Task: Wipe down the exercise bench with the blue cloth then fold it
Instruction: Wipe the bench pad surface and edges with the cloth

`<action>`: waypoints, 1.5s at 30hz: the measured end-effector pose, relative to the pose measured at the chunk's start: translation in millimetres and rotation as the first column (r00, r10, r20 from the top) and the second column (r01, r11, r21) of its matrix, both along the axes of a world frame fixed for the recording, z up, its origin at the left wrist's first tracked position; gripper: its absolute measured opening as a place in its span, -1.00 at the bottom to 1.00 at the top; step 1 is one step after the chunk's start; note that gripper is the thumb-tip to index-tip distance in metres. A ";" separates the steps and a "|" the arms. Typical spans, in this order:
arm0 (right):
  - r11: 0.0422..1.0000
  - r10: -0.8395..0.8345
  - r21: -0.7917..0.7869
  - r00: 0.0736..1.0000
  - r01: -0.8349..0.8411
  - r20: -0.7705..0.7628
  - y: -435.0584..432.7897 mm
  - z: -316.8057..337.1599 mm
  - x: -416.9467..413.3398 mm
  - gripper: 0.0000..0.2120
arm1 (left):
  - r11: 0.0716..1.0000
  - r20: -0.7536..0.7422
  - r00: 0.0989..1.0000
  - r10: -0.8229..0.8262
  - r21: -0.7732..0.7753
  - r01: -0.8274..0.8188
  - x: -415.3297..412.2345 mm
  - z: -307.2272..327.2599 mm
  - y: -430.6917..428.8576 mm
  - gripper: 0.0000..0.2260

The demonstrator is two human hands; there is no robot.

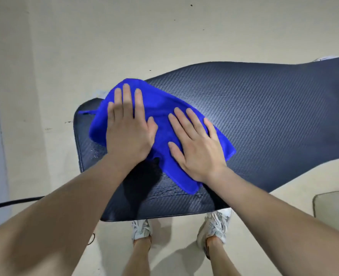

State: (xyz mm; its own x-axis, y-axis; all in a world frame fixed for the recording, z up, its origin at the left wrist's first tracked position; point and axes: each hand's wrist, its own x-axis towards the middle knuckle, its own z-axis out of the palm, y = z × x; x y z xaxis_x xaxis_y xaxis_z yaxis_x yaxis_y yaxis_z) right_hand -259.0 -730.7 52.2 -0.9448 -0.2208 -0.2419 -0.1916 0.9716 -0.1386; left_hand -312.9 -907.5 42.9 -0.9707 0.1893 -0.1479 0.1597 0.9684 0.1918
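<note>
- Two bare hands press flat on a blue cloth point(160, 108) in the head view, which looks straight down along the person's bare forearms.
- The blue cloth is a soft, fuzzy fabric in vivid royal blue, with a thin stitched hem. It lies rumpled and partly doubled over on the left end of the exercise bench point(264, 116). Its far corner reaches past the bench's far edge, and a narrower flap points back toward the person.
- The exercise bench is a long padded slab with rounded corners. It is covered in a dark grey-black material with a fine diagonal weave like carbon fibre. It runs from the lower left out to the right edge of the view, and a pale glare sits on it just right of the cloth.
- The left hand point(127, 134) rests palm down on the cloth's left half. Its fingers point(127, 96) are straight and close together, with the thumb angled out to the right.
- The right hand point(196, 148) rests palm down on the cloth's right half. Its fingers point(192, 120) are straight and slightly apart, with the thumb stretched left.
- The two hands lie just beside each other, with blue fabric showing between them.
- Two white and grey laced trainers, the left point(141, 229) and the right point(216, 226), stand on the floor, their toes under the bench's near edge.
- The floor point(104, 36) is smooth, pale beige and flecked with small dark specks.
- A black cable point(13, 203) crosses the floor at the left.
</note>
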 end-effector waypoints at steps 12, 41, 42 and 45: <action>0.817 -0.571 0.071 0.820 0.573 -0.047 100.0 -0.2 95.1 -0.43 | 0.896 0.006 0.896 -0.444 0.020 0.444 32.4 -3.5 149.2 -0.41; 0.985 0.165 -0.043 0.986 -0.165 0.004 -93.4 -4.1 0.3 -0.38 | 0.957 0.179 0.965 0.193 0.182 -0.225 35.8 9.1 -101.7 -0.33; 0.990 0.133 -0.047 0.991 -0.133 -0.001 -101.1 -4.1 -8.9 -0.39 | 0.944 0.191 0.958 0.212 0.215 -0.252 29.1 9.1 -100.3 -0.35; 0.997 0.059 -0.042 0.998 -0.059 -0.001 -127.7 -5.5 -13.2 -0.41 | 0.882 0.217 0.928 0.303 0.306 -0.360 32.4 6.9 -96.4 -0.41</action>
